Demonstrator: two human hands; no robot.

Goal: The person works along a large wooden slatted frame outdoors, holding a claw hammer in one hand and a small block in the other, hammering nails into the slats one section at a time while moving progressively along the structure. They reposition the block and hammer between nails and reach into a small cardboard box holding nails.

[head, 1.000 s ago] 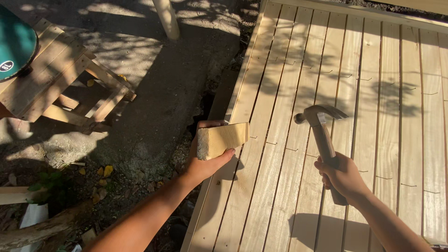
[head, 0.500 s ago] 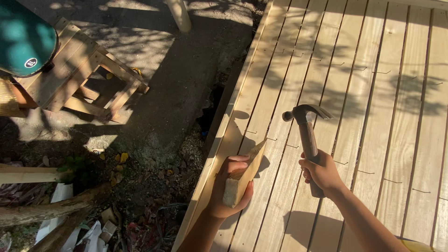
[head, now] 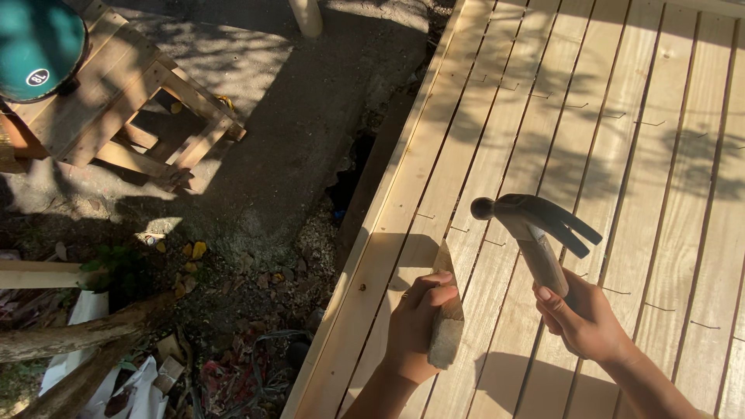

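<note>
With the left hand (head: 415,330) gripping the wood block (head: 448,310) edge-down on the deck (head: 660,155) at lower centre, the right hand (head: 582,318), closed around the hammer (head: 539,233), should probably strike squarely, clear of fingers.

Hard sunlight floods the pale wooden plank deck (head: 621,155), nearly glaring toward 3 o'clock, with dappled leaf shadows across 12 to 2 o'clock. The dirt ground (head: 295,155) at 9 o'clock lies in deep shade. Focus is sharp; no blur shows.
</note>
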